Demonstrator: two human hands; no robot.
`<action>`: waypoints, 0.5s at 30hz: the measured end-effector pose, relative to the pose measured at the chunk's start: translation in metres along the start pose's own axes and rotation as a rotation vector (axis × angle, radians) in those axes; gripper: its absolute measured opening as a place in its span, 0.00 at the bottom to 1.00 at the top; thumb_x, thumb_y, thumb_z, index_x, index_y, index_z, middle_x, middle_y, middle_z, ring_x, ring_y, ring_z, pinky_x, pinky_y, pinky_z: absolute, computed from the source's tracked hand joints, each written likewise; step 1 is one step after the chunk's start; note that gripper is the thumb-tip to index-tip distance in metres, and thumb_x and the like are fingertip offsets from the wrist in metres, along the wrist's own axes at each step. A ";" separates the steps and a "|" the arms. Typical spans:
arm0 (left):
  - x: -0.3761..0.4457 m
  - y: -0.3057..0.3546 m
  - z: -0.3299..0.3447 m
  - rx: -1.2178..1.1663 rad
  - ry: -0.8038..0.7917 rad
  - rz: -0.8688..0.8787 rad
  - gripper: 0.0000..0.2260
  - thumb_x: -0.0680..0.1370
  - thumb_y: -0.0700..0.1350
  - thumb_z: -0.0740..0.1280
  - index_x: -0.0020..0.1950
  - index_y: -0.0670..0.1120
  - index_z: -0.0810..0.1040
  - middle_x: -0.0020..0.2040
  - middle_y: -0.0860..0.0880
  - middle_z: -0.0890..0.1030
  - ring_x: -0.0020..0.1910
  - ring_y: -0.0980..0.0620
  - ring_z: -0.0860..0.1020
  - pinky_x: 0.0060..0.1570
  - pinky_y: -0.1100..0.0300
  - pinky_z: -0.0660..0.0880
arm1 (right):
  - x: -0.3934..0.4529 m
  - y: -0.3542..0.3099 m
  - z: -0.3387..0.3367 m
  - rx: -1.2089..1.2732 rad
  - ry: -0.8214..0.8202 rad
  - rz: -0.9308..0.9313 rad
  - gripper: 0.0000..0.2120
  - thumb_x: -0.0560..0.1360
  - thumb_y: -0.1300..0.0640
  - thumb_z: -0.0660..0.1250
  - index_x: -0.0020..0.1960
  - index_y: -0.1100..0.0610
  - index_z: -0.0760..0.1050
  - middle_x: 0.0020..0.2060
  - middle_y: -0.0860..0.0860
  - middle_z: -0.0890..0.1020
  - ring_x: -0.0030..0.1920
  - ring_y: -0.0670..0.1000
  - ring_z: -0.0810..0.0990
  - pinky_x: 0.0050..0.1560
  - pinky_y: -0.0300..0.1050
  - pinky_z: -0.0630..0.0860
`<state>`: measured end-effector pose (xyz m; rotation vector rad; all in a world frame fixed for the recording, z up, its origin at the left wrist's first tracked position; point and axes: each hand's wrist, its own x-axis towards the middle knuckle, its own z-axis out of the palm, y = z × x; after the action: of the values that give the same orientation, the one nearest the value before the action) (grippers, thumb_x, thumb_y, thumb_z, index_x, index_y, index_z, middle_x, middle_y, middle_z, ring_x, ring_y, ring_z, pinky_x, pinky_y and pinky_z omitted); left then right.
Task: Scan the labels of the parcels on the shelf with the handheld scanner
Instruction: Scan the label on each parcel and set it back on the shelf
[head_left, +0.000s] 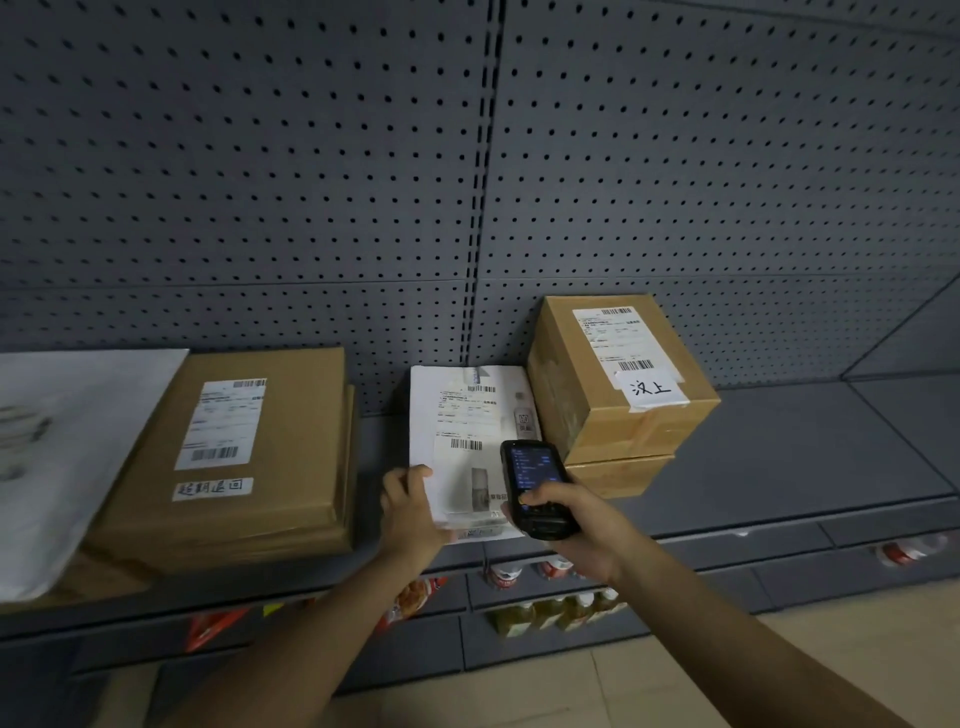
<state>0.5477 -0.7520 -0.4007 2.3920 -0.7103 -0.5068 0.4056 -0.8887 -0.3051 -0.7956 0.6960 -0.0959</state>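
Parcels: two brown boxes (244, 447) (618, 374), one white parcel (462, 415), one scanner (532, 486).

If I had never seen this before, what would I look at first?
Probably the glowing handheld scanner in the middle, held in the right hand over a white parcel whose near corner the left hand is holding. Next, the brown box to the right, stacked on another, with a white handwritten tag on top.

Matt grey perforated metal back panel (260, 182) and shelf (805, 447); matt brown cardboard boxes (249, 457) with paper labels (223, 423); smooth white parcel (467, 415); glossy black plastic scanner (532, 486).
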 end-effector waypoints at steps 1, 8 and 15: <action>-0.003 0.001 -0.004 0.076 -0.006 0.026 0.40 0.66 0.43 0.78 0.71 0.49 0.59 0.69 0.44 0.54 0.67 0.45 0.60 0.65 0.54 0.68 | -0.001 -0.001 0.002 -0.010 0.001 0.007 0.31 0.61 0.71 0.69 0.65 0.64 0.73 0.53 0.63 0.81 0.51 0.60 0.81 0.59 0.53 0.76; -0.034 0.006 -0.050 0.317 -0.053 0.207 0.33 0.73 0.42 0.71 0.73 0.50 0.59 0.69 0.48 0.64 0.68 0.48 0.63 0.66 0.56 0.65 | -0.013 -0.011 0.031 -0.031 -0.051 0.053 0.23 0.61 0.69 0.69 0.56 0.66 0.76 0.51 0.63 0.80 0.52 0.59 0.80 0.52 0.48 0.77; -0.059 0.008 -0.134 0.493 0.115 0.188 0.28 0.74 0.45 0.68 0.72 0.52 0.62 0.70 0.50 0.68 0.69 0.49 0.66 0.68 0.54 0.61 | -0.018 -0.009 0.074 -0.028 -0.184 0.032 0.18 0.72 0.73 0.63 0.60 0.64 0.73 0.50 0.62 0.80 0.53 0.60 0.80 0.52 0.48 0.80</action>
<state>0.5650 -0.6656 -0.2835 2.7333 -1.0958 -0.1190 0.4378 -0.8429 -0.2528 -0.8083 0.5365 0.0160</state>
